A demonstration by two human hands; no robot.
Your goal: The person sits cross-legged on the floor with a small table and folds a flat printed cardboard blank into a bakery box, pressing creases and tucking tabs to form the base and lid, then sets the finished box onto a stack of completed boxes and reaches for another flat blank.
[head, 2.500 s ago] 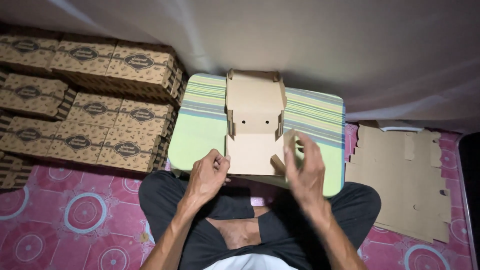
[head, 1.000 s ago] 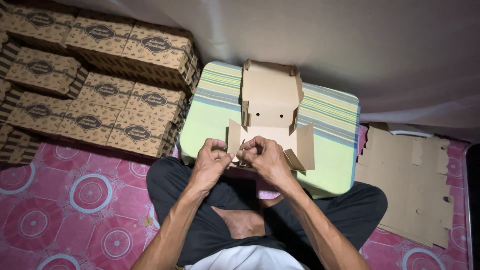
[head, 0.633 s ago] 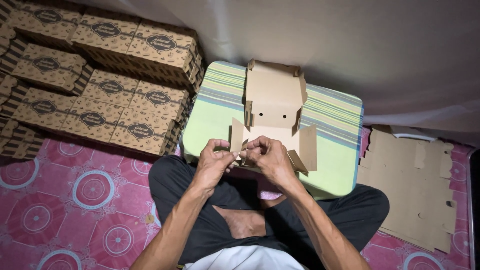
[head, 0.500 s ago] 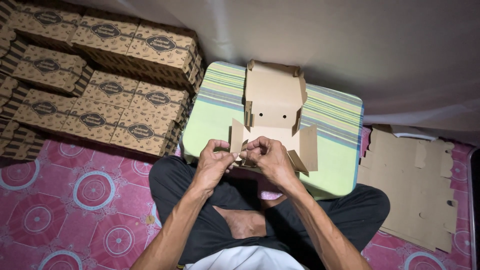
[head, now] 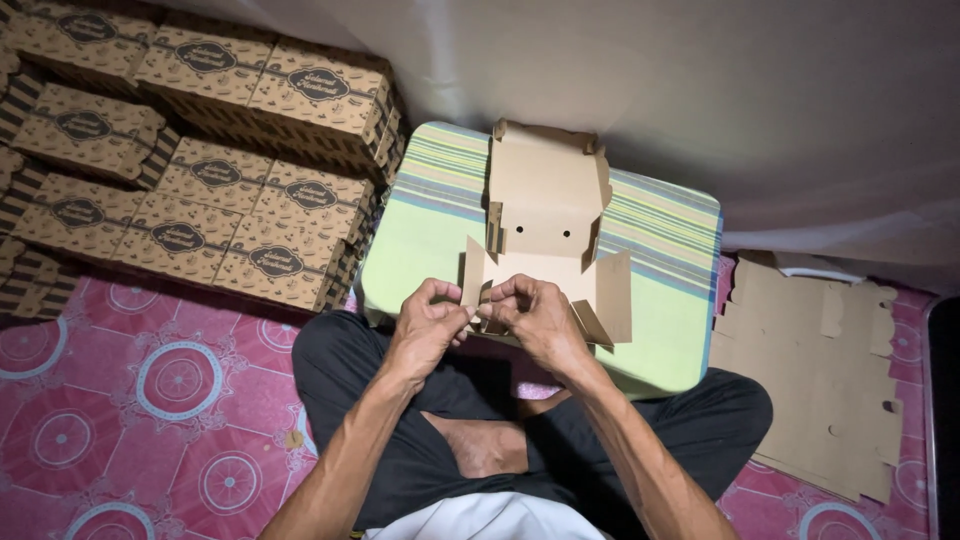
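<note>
Little has been shifted since before: the cardboard box blank [head: 545, 235] (half-folded, on the striped cushion [head: 420, 230]) is pinched at its near flap by left hand [head: 428, 330] and right hand [head: 535, 322], fingers clenched.

Pink patterned floor mat [head: 150, 400], pale curtain backdrop [head: 700, 90], striped green cushion [head: 660, 240], dim light

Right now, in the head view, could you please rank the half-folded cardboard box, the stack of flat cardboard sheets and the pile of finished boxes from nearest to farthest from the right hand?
1. Half-folded cardboard box: pinched at its near edge by the right hand.
2. Stack of flat cardboard sheets: on the floor to the right.
3. Pile of finished boxes: far left, past the left hand.
</note>
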